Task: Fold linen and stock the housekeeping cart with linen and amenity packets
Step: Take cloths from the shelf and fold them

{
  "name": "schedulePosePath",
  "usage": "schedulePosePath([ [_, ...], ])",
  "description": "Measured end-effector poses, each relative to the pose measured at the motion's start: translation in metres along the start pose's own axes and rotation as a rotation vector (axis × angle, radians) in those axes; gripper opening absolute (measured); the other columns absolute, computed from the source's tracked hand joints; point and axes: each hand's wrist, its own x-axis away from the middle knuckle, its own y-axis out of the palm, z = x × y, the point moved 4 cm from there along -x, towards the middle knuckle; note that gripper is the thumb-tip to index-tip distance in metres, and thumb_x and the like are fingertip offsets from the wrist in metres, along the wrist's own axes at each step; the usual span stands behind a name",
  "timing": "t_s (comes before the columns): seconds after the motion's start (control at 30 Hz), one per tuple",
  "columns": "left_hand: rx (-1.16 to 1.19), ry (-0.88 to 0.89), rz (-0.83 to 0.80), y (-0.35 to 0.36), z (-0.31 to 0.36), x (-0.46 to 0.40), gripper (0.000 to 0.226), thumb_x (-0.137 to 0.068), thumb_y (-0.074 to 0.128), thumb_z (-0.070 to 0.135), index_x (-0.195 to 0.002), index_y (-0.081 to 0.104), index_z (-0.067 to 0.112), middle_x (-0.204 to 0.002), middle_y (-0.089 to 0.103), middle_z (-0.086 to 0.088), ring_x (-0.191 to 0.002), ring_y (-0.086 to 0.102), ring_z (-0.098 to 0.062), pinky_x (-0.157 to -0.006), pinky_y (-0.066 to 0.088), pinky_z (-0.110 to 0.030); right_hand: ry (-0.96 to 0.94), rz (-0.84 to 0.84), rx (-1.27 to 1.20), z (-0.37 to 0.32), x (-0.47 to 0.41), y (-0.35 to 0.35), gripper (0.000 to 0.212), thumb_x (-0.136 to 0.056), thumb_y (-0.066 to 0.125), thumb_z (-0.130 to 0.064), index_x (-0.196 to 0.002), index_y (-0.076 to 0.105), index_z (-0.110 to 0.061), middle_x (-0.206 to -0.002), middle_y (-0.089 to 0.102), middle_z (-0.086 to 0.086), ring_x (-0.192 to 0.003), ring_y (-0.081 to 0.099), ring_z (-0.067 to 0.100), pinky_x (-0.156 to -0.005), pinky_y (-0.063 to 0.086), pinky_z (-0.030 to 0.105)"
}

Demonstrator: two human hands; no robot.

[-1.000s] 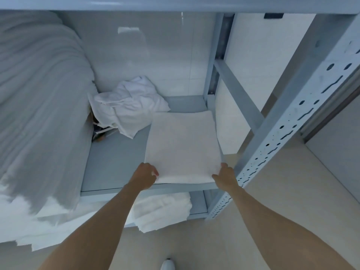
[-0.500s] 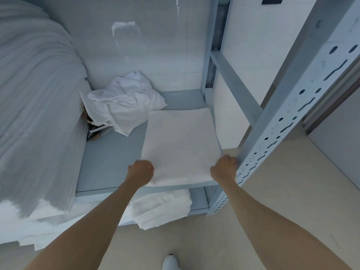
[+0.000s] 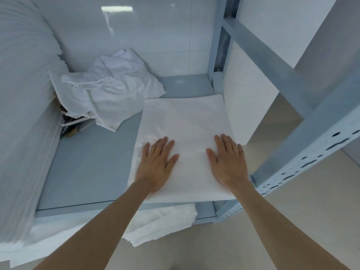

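White folded linen (image 3: 185, 133) lies on the right part of the grey metal shelf (image 3: 91, 168), and its near edge hangs a little over the front lip. Your left hand (image 3: 155, 162) and right hand (image 3: 228, 162) rest flat on it with fingers spread, grasping nothing. Press evenly and smooth outward, so the layers stay square. On the right the upright post (image 3: 292, 162) stands close; on the left there is bare shelf, with crumpled cloth (image 3: 109, 90) behind.
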Motion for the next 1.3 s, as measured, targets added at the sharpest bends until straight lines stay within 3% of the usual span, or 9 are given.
schedulePosePath([
  [0.13, 0.073, -0.107, 0.11, -0.022, -0.025, -0.035, 0.061, -0.103, 0.022, 0.049, -0.145, 0.046, 0.012, -0.159, 0.033, -0.006, -0.147, 0.028, -0.023, -0.122, 0.013, -0.043, 0.07, 0.128, -0.061, -0.009, -0.039, -0.022, 0.058, -0.104, 0.028, -0.048, -0.148, 0.039, -0.012, -0.16, 0.031, 0.007, -0.148, 0.023, 0.022, -0.123, 0.011, 0.041],
  [0.4, 0.005, -0.113, 0.053, 0.003, -0.027, -0.117, 0.064, -0.102, 0.015, 0.053, -0.158, 0.016, 0.023, -0.167, 0.008, -0.001, -0.153, 0.005, -0.017, -0.124, -0.001, -0.043, 0.003, 0.01, 0.027, -0.022, -0.135, 0.012, 0.064, -0.102, 0.015, -0.053, -0.158, 0.014, -0.023, -0.167, 0.003, 0.001, -0.153, -0.001, 0.017, -0.124, -0.001, 0.043],
  [0.57, 0.028, -0.136, 0.016, 0.015, -0.041, -0.118, 0.059, -0.104, 0.021, 0.047, -0.156, 0.026, 0.017, -0.164, 0.02, -0.004, -0.151, 0.015, -0.019, -0.124, 0.005, -0.04, 0.017, -0.056, 0.043, -0.016, -0.144, 0.026, 0.064, -0.102, 0.015, -0.053, -0.159, 0.012, -0.024, -0.167, 0.004, 0.0, -0.153, 0.0, 0.017, -0.124, -0.001, 0.041],
  [0.73, 0.061, -0.041, 0.057, 0.0, -0.043, -0.076, 0.053, -0.106, 0.028, 0.036, -0.152, 0.033, 0.011, -0.162, 0.027, -0.008, -0.149, 0.022, -0.022, -0.124, 0.008, -0.034, 0.008, -0.011, 0.048, -0.013, -0.111, 0.016, 0.061, -0.104, 0.017, -0.048, -0.158, 0.019, -0.018, -0.166, 0.013, 0.005, -0.153, 0.006, 0.019, -0.124, 0.002, 0.039],
  [0.9, 0.09, -0.11, 0.05, -0.018, -0.051, 0.008, 0.049, -0.106, 0.037, 0.03, -0.149, 0.04, 0.007, -0.16, 0.032, -0.008, -0.146, 0.03, -0.025, -0.124, 0.013, -0.034, 0.002, -0.005, 0.036, -0.013, -0.059, 0.003, 0.056, -0.105, 0.025, -0.038, -0.155, 0.027, -0.012, -0.163, 0.022, 0.01, -0.152, 0.016, 0.024, -0.124, 0.008, 0.037],
  [1.03, 0.053, -0.083, 0.044, -0.035, -0.04, 0.085, 0.043, -0.1, 0.051, 0.026, -0.135, 0.057, 0.003, -0.144, 0.054, -0.011, -0.129, 0.056, -0.027, -0.113, 0.039, -0.042, 0.033, -0.04, -0.022, -0.033, 0.003, -0.005, 0.054, -0.106, 0.026, -0.033, -0.154, 0.03, -0.008, -0.162, 0.027, 0.009, -0.15, 0.021, 0.024, -0.123, 0.011, 0.035],
  [1.1, 0.019, -0.081, -0.027, -0.052, -0.035, 0.113, 0.045, -0.1, 0.043, 0.032, -0.129, 0.064, 0.005, -0.134, 0.063, -0.009, -0.118, 0.064, -0.022, -0.103, 0.05, -0.038, 0.033, -0.067, -0.02, -0.047, 0.033, -0.011, 0.054, -0.106, 0.028, -0.034, -0.153, 0.031, -0.007, -0.16, 0.03, 0.009, -0.149, 0.024, 0.023, -0.123, 0.014, 0.035],
  [1.23, 0.07, -0.201, -0.104, -0.106, -0.049, 0.125, 0.055, -0.107, 0.025, 0.039, -0.152, 0.034, 0.008, -0.156, 0.037, -0.005, -0.142, 0.037, -0.021, -0.119, 0.026, -0.03, 0.067, -0.209, -0.118, -0.084, 0.05, -0.042, 0.055, -0.106, 0.03, -0.037, -0.152, 0.03, -0.007, -0.159, 0.031, 0.009, -0.146, 0.027, 0.025, -0.119, 0.024, 0.037],
  [1.3, 0.142, -0.268, -0.05, -0.144, -0.062, 0.113, 0.054, -0.107, 0.027, 0.041, -0.151, 0.034, 0.01, -0.155, 0.038, -0.005, -0.142, 0.033, -0.019, -0.116, 0.027, -0.031, 0.063, -0.245, -0.25, -0.114, 0.042, -0.068, 0.052, -0.106, 0.036, -0.034, -0.15, 0.035, -0.006, -0.156, 0.036, 0.011, -0.142, 0.032, 0.028, -0.116, 0.029, 0.039],
])
